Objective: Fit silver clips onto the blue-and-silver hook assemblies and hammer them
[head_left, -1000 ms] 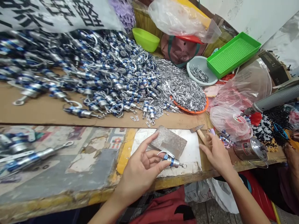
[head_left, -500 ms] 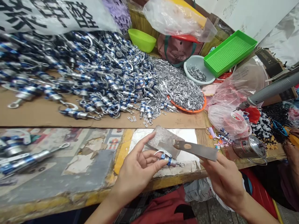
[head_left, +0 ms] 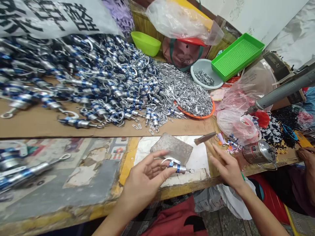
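Between the thumb and fingers of my left hand is a small blue-and-silver metal fitting with a curved white-metal arm and an end ring pointing right. It is held just over the near edge of a grey stone block, which lies on white paper. My right hand is closed round the wooden handle of a hammer. The hammer's dark head is right of the block, apart from the fitting. The grip's underside is hidden.
A big heap of similar blue-and-silver fittings covers cardboard behind. Small metal links overflow an orange-rimmed tray. A grey electric screwdriver juts in from the right, above plastic bags. A metal mug and another person's hand are at right.
My right hand brought the hammer left over the block, then moved it back right, where its head now lies beyond the block. My left hand keeps holding the fitting in nearly the same place.
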`<state>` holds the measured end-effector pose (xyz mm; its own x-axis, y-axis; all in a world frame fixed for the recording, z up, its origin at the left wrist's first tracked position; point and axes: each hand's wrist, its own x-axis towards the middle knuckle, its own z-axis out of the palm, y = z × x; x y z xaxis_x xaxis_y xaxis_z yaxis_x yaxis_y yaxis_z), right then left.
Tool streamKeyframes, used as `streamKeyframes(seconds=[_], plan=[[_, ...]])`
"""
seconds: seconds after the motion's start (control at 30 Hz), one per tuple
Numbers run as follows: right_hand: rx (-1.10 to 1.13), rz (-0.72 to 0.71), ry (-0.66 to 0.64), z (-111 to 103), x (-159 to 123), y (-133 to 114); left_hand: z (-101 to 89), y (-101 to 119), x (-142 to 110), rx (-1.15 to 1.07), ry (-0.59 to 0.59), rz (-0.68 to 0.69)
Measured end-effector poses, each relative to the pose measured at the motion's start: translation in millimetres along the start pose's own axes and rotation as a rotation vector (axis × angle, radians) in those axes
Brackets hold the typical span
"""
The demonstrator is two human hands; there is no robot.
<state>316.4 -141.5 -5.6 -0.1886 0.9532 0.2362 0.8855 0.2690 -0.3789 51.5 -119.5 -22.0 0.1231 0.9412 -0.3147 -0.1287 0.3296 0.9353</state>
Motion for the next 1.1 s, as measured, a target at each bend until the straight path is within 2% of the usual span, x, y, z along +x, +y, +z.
streamKeyframes(seconds=[0.07,0.13,0.23,0.3,0.37,0.43,0.5,0.57,0.7,0.83,0.93,1.0,1.1], plan=[[-0.124,0.043,-0.025,3,8,17,-2.2,-4,-1,0.166,0.034,0.123],[-0.238,0.036,-0.044,7,22,21,-4.7,-6,0,0.290,0.097,0.337],[-0.277,-0.023,-0.038,22,59,2,-8.3,-4,5,0.386,0.164,0.669],[-0.256,-0.096,-0.086,40,94,-19,-10.0,-2,9,0.459,0.171,0.795],[-0.238,-0.175,-0.169,60,130,-40,-10.6,0,11,0.510,0.142,0.843],[-0.234,-0.217,-0.234,78,160,-57,-9.6,0,10,0.507,0.128,0.816],[-0.229,-0.231,-0.268,88,178,-67,-7.5,0,8,0.452,0.151,0.751],[-0.211,-0.224,-0.275,88,185,-70,-5.3,0,5,0.395,0.169,0.700],[-0.115,-0.174,-0.255,69,170,-64,-3.8,0,2,0.326,0.162,0.634],[0.052,-0.122,-0.188,44,123,-67,-4.5,-4,0,0.271,0.155,0.495],[0.494,-0.160,-0.078,34,86,-80,-3.9,-8,0,0.255,0.155,0.435],[0.761,-0.204,-0.026,33,71,-87,-3.6,-8,0,0.258,0.187,0.430],[0.891,-0.243,-0.042,36,66,-92,-4.5,-2,1,0.302,0.151,0.450]])
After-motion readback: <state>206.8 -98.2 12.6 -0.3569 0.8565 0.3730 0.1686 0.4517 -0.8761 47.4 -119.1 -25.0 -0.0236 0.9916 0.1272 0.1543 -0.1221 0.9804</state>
